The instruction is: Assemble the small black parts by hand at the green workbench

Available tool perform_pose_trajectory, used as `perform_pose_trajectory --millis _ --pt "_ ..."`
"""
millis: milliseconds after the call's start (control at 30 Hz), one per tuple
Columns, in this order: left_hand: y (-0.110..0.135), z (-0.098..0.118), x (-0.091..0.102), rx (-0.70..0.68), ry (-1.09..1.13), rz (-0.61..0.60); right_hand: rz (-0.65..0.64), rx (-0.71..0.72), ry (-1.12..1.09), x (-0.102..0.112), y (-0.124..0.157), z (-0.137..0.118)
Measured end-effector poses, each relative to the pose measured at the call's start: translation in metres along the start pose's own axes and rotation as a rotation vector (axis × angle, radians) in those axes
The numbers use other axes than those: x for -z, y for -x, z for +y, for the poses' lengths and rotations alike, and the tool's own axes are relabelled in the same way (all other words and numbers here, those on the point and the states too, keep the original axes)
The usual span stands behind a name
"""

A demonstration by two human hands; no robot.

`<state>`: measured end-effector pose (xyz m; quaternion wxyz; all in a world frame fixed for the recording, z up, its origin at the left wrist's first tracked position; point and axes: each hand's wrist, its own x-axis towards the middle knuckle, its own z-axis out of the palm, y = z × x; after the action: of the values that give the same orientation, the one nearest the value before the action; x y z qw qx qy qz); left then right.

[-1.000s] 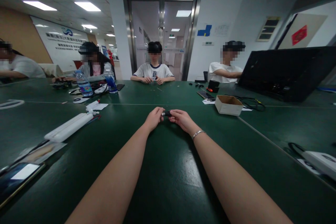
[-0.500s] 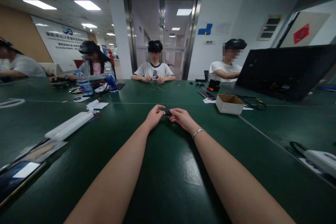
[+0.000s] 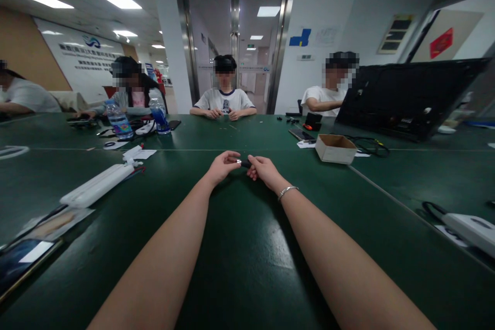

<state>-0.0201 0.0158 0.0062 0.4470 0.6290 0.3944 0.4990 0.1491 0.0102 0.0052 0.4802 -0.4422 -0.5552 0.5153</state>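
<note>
A small black stick-like piece with a silver end [image 3: 244, 163] is held level between my two hands above the green table; its exact kind is too small to make out. My right hand [image 3: 264, 171] is closed round the dark end, thumb on top and fingers curled beneath. At the silver tip, my left hand [image 3: 224, 167] pinches with thumb and forefinger, its other fingers bent behind. A silver bracelet [image 3: 288, 193] circles my right wrist.
An open cardboard box [image 3: 335, 149] stands to the right, near a phone [image 3: 301, 135] and a big black screen [image 3: 410, 98]. Leftward lie a white power strip [image 3: 96, 185], another phone [image 3: 29, 265] and two bottles [image 3: 158, 116]. Several people sit around the table [image 3: 232, 268].
My hands have drawn slightly apart, and more of the black piece and its silver end shows between them. The whole view has shifted a little.
</note>
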Motion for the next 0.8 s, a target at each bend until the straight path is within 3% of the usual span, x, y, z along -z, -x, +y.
perform_pose_trajectory --millis 233,367,500,567,667,800 --pt "-0.001 -0.002 -0.003 0.009 -0.031 -0.006 -0.091 -0.009 -0.257 0.007 0.008 -0.006" --pt "-0.002 -0.001 -0.004 0.033 -0.030 -0.024 -0.096 -0.083 -0.174 0.004 0.005 -0.008" --pt "-0.004 -0.001 -0.004 0.082 -0.005 -0.026 -0.042 -0.005 -0.027 -0.001 0.003 -0.006" --pt "-0.004 -0.001 -0.004 0.089 0.005 -0.013 -0.049 0.038 -0.076 -0.001 0.005 -0.006" --pt "-0.004 -0.001 -0.004 0.091 0.006 0.001 -0.114 -0.008 -0.185 0.002 0.008 -0.009" --pt "-0.004 -0.002 -0.003 0.093 0.008 0.021 -0.137 -0.069 -0.087 0.001 0.007 -0.011"
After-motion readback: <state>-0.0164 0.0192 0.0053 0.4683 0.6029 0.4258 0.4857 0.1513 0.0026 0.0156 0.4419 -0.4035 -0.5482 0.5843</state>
